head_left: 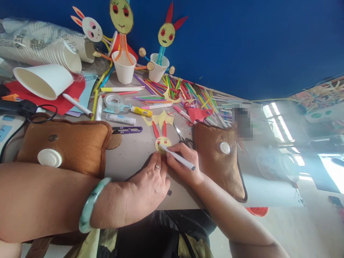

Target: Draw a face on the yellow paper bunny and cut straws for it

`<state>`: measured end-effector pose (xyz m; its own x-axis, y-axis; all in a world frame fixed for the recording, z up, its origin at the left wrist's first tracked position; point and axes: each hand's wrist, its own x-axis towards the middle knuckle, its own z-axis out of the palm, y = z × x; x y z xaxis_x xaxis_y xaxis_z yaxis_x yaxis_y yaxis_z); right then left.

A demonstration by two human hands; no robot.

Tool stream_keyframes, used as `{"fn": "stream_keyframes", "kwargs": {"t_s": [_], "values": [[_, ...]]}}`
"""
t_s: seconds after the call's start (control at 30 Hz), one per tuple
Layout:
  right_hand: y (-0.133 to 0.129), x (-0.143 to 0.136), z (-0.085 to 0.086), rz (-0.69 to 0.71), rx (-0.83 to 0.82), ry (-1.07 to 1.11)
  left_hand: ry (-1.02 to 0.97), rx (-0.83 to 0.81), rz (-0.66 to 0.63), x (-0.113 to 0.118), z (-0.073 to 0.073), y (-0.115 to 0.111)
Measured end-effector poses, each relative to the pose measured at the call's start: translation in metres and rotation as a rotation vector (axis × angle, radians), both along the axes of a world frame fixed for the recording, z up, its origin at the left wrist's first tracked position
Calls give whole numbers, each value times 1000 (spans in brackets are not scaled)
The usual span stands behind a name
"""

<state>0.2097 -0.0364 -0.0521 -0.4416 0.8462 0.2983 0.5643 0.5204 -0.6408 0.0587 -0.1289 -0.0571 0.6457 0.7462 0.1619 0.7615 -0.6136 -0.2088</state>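
Just beyond the fingertips of the left hand (146,182), flat on the grey table (120,157): a yellow paper rabbit face (162,139), red ears (164,128) pointing away from both hands. Red eyes in place, fine lash marks above. Left hand laid down with fingers nearly straight and close together, clasping nothing, fingertips at the near edge of the face. Press there evenly, clear of the drawn features, to stop the small disc from turning under the stroke.

Right hand (186,163) curled around a white pen (179,160) in a writing grip, thumb and fingers close to the tip. Tip by the eye on the left; cannot tell from here the exact contact with the paper. Use short, light strokes for such small features, and steady the side of the right hand on the table. Avoid dragging fingers across fresh ink.

Past the right knuckles, dark-handled scissors (189,142); to the right of the right hand, a brown cushion (215,172), best kept from nudging the wrist. Beyond both hands, yellow paper scraps (162,118); beyond and left of the left hand, purple snips (127,129). Much farther out, a paper rabbit figure (166,34) in a white cup (157,75), useful for comparing features.
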Motion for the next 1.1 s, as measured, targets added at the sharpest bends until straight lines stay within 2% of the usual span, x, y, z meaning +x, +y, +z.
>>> {"fn": "stream_keyframes", "kwargs": {"t_s": [0.33,1.1], "values": [[-1,0,2,-64,71,28,13,-4,-18,0,-4,2],[1,0,-2,-39,7,29,82,37,-4,-1,2,0]]}}
